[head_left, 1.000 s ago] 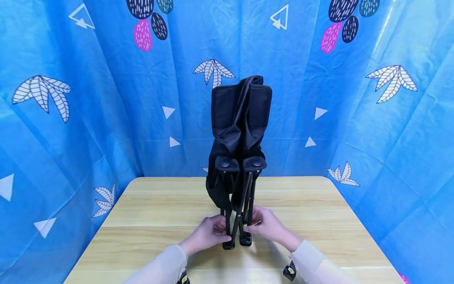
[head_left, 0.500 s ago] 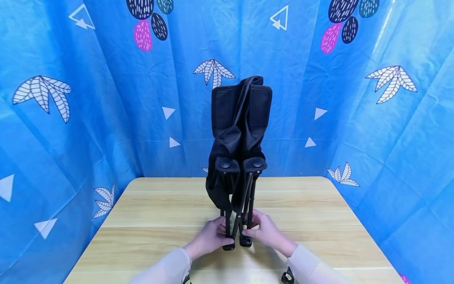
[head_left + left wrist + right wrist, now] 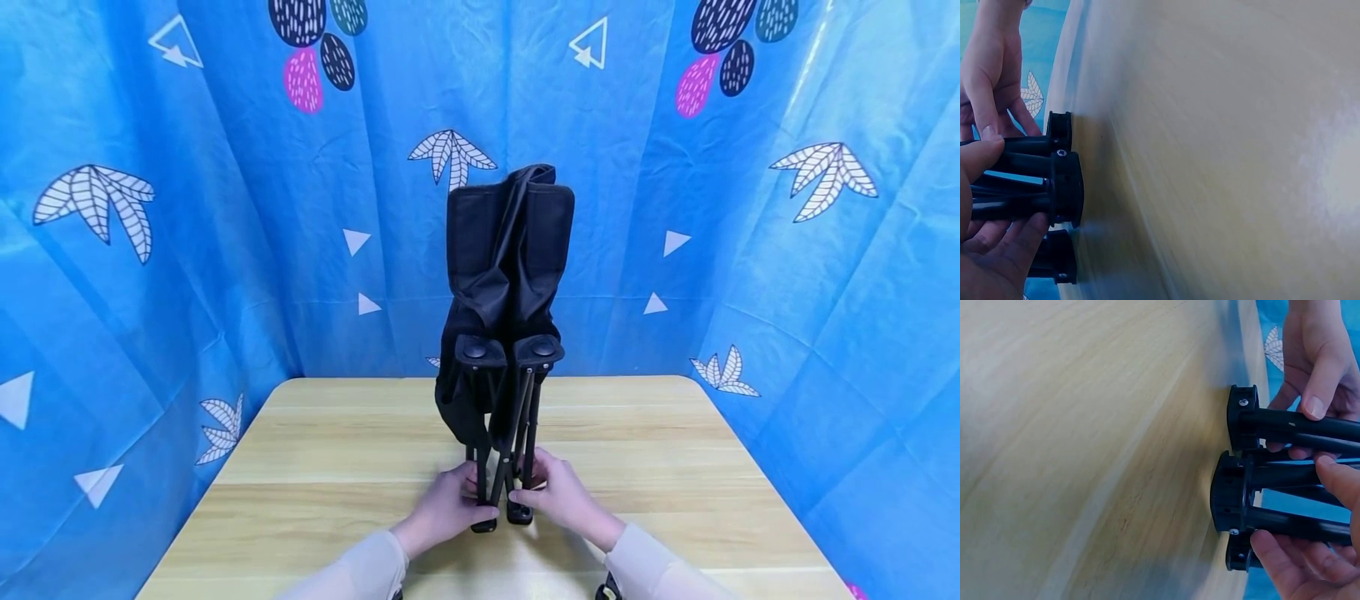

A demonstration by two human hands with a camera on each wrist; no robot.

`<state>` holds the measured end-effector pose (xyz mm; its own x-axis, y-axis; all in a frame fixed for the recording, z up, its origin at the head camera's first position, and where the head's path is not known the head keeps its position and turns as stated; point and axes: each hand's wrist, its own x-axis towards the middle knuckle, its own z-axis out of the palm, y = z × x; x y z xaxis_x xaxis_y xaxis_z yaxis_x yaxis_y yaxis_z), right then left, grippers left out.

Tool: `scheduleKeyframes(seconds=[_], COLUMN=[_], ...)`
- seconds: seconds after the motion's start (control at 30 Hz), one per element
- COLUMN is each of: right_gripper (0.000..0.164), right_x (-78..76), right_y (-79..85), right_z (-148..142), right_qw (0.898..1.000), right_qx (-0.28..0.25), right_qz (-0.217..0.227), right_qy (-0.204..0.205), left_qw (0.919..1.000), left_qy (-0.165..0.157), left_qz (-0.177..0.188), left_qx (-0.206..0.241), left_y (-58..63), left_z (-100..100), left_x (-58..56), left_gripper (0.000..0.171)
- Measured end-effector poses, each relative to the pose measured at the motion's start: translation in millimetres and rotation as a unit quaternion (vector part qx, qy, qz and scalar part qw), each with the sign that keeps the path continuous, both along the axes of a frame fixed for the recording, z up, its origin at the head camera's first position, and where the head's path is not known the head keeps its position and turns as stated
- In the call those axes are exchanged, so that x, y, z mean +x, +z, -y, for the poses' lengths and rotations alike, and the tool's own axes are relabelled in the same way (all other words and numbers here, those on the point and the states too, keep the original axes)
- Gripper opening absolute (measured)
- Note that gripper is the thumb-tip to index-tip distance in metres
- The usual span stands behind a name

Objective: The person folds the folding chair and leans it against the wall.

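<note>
A black folding camp chair (image 3: 491, 304), folded narrow, stands upright on the wooden table. Its fabric back and seat hang in folds above thin metal legs. Low on the left legs, my left hand (image 3: 444, 504) grips just above a plastic foot (image 3: 484, 526), thumb across the front. My right hand (image 3: 567, 497) holds the right legs at about the same height, its thumb (image 3: 525, 497) in front and fingers partly hidden behind. In the left wrist view, my left fingers (image 3: 1025, 247) and thumb lie either side of a pair of tubes. The right wrist view shows black end caps (image 3: 1229, 490) against the tabletop.
The light wood table (image 3: 315, 433) has rounded far corners and reaches close to a blue patterned curtain (image 3: 337, 208) behind and on both sides. Black straps (image 3: 609, 587) sit at the wrists under pale sleeves (image 3: 360, 567).
Both hands have closed in on the lower legs, the left thumb sliding rightward across the front and the right thumb inward and slightly down. The chair stays in place.
</note>
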<state>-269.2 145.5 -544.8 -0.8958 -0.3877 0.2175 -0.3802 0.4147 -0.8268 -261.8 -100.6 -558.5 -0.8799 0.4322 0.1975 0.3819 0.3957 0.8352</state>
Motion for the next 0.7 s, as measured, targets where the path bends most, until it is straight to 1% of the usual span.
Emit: scheduleKeyframes(seconds=[0.17, 0.4, 0.53, 0.7], right_gripper=[0.037, 0.034, 0.032, 0.030], right_x=[0.0, 0.5, 0.6, -0.7], right_y=[-1.4, -3.4, -3.8, -3.6], right_z=[-0.1, 1.7, 3.4, 7.0], right_qw=[1.000, 1.000, 1.000, 0.999], right_qx=[0.004, 0.013, 0.008, 0.010], right_qz=[-0.005, -0.009, -0.022, -0.039], right_qy=[0.000, -0.005, -0.003, -0.002], left_qw=[0.9999, 0.9998, 0.9999, 0.9998], left_qy=[0.002, 0.000, -0.005, -0.011], left_qz=[-0.009, -0.005, -0.005, -0.014], left_qx=[-0.007, -0.018, -0.012, -0.005], left_y=[0.7, 1.5, 0.2, -1.7], left_z=[-1.3, -4.3, -5.0, -3.8], left_x=[1.3, 2.7, 0.8, -4.4], left_gripper=[0.037, 0.035, 0.034, 0.033])
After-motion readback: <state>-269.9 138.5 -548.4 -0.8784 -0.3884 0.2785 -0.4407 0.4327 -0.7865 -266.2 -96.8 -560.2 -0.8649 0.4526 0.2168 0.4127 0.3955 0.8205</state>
